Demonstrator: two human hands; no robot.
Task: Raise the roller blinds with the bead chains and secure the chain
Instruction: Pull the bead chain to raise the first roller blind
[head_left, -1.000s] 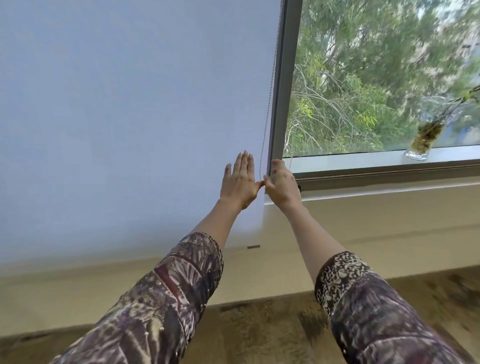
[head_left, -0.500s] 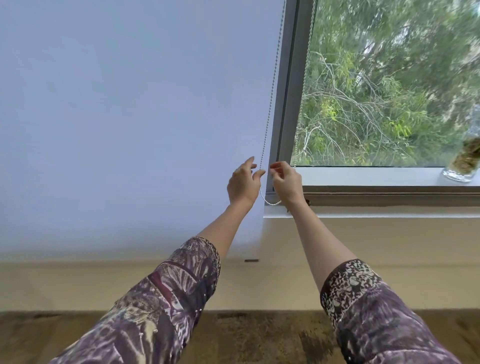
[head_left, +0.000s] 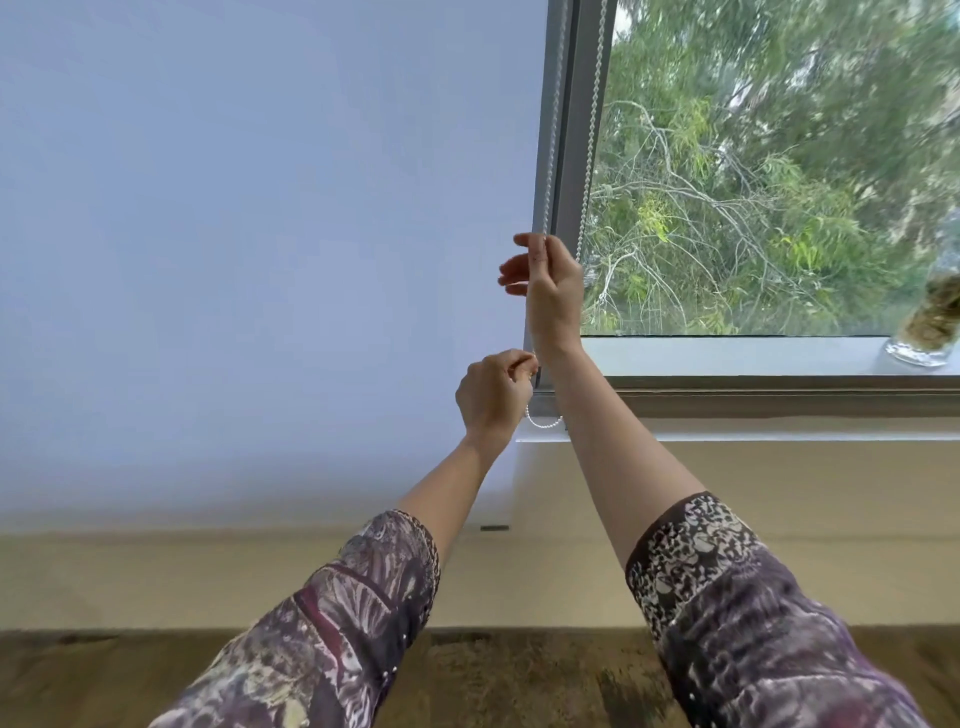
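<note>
Both arms were up at the window frame (head_left: 569, 156), patterned sleeves (head_left: 753, 613) pushed back to the forearms. The right hand (head_left: 550, 280) was the higher one, its grip pinched on the bead chain (head_left: 551, 130) where the near strand ran down along the right edge of the roller blind (head_left: 260, 234); thumb and forefinger were closed on the beads, the other fingers fanned loosely to the left. The left hand (head_left: 493, 397) sat lower, fist curled, grip clenched on the same strand just beside the blind's right edge, though the fingertips themselves were turned away and hard to read. Below it the chain's bottom loop peeped out as a short white curve between the left hand and the right forearm, and that forearm covered the rest of the loop. A second strand dropped down in front of the glass and vanished behind the right hand. The top of the chain and the roller were cut off by the upper edge of the view. The blind hung fully lowered, its bottom bar down past the window sill (head_left: 779, 374) against the wall. At the sill's far right end a glass jar (head_left: 930, 322) stood, blurred and partly cropped, its contents hard to make out. Trees (head_left: 753, 182) filled the pane.
</note>
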